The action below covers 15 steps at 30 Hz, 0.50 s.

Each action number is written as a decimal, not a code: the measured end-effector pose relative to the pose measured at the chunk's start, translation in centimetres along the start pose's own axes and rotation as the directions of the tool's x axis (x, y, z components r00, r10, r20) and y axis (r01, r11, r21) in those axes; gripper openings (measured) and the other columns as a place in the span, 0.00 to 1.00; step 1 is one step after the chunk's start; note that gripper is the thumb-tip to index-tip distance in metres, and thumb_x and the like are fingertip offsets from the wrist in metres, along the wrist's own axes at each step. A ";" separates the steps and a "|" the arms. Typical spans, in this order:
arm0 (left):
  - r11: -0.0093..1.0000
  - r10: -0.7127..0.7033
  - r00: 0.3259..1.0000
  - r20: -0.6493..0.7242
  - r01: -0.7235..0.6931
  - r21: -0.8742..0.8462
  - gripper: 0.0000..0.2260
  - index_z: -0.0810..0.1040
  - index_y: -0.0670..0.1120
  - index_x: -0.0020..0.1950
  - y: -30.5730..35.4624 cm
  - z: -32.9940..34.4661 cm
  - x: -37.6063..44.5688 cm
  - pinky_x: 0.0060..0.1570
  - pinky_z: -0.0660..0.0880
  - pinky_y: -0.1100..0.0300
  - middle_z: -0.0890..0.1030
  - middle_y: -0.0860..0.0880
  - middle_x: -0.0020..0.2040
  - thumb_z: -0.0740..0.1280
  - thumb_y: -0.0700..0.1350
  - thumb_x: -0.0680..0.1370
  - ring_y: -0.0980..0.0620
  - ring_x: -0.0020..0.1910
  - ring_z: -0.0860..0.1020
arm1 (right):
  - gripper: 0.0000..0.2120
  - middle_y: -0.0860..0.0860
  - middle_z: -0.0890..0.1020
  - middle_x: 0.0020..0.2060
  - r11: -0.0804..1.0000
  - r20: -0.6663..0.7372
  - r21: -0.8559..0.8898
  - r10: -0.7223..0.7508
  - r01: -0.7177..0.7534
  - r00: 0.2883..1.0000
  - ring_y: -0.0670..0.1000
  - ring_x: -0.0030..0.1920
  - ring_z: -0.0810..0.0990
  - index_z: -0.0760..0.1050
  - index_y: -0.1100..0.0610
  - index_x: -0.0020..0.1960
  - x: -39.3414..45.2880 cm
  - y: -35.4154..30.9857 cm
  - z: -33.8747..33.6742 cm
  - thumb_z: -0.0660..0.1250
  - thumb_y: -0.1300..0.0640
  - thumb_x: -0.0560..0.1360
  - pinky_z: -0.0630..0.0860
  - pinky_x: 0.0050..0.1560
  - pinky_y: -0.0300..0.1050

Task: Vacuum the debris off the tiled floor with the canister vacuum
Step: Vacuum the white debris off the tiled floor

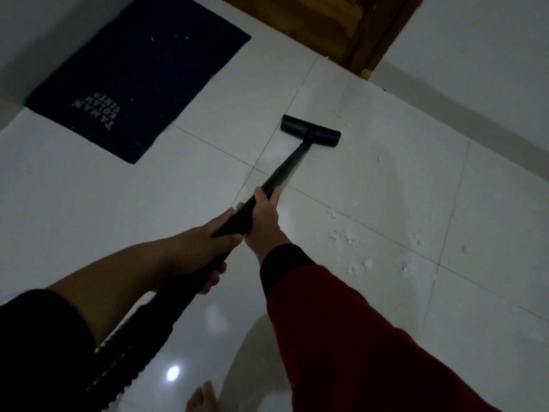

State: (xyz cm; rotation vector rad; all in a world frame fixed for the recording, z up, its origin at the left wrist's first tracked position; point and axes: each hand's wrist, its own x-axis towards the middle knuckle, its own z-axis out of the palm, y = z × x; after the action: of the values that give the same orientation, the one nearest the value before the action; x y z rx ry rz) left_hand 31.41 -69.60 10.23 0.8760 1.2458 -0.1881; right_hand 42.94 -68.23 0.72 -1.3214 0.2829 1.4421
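Observation:
A black vacuum wand (285,171) runs from my hands out to a flat black floor head (310,134) resting on the white tiled floor (386,179). My right hand (264,215) grips the wand higher up. My left hand (208,248) is closed around the handle end, where the ribbed black hose (130,346) starts. White debris (350,242) lies scattered on the tiles to the right of my hands, with a few specks beside the floor head. The canister is out of view.
A dark blue doormat (136,75) with white lettering lies at the upper left, flecked with white bits. A wooden door (326,28) stands at the top, next to a white wall (475,55). My bare foot (202,396) shows at the bottom.

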 end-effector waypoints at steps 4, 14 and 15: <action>1.000 0.006 1.000 -0.009 -0.006 -0.006 0.20 0.60 0.63 0.71 4.7 0.5 3.1 0.26 0.72 0.62 0.73 0.43 0.37 0.59 0.53 0.81 0.53 0.26 0.72 | 0.30 0.54 0.69 0.66 0.998 -0.001 -0.028 0.053 -0.053 0.999 0.50 0.37 0.75 0.52 0.34 0.74 3.5 -4.9 0.8 0.61 0.54 0.79 0.75 0.36 0.44; 0.997 0.021 0.997 -0.075 -0.026 -0.071 0.23 0.57 0.70 0.71 15.5 -0.1 9.1 0.25 0.72 0.61 0.74 0.43 0.37 0.59 0.52 0.81 0.55 0.23 0.72 | 0.29 0.51 0.67 0.67 0.994 0.026 -0.089 0.066 -0.064 0.997 0.50 0.39 0.74 0.50 0.37 0.76 10.2 -15.1 4.9 0.59 0.54 0.81 0.74 0.36 0.41; 0.997 0.026 0.997 -0.075 -0.031 -0.070 0.23 0.56 0.70 0.71 16.4 -0.3 9.7 0.25 0.72 0.62 0.74 0.43 0.36 0.59 0.52 0.81 0.55 0.23 0.72 | 0.29 0.51 0.67 0.66 0.994 0.027 -0.090 0.064 -0.061 0.998 0.50 0.39 0.74 0.50 0.38 0.76 10.8 -15.9 5.2 0.59 0.53 0.80 0.74 0.35 0.42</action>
State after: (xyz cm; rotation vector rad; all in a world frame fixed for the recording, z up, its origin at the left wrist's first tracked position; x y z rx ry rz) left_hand 43.92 -55.25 9.49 0.8454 1.3008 -0.0882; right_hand 55.29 -52.62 1.18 -1.3725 0.2443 1.5410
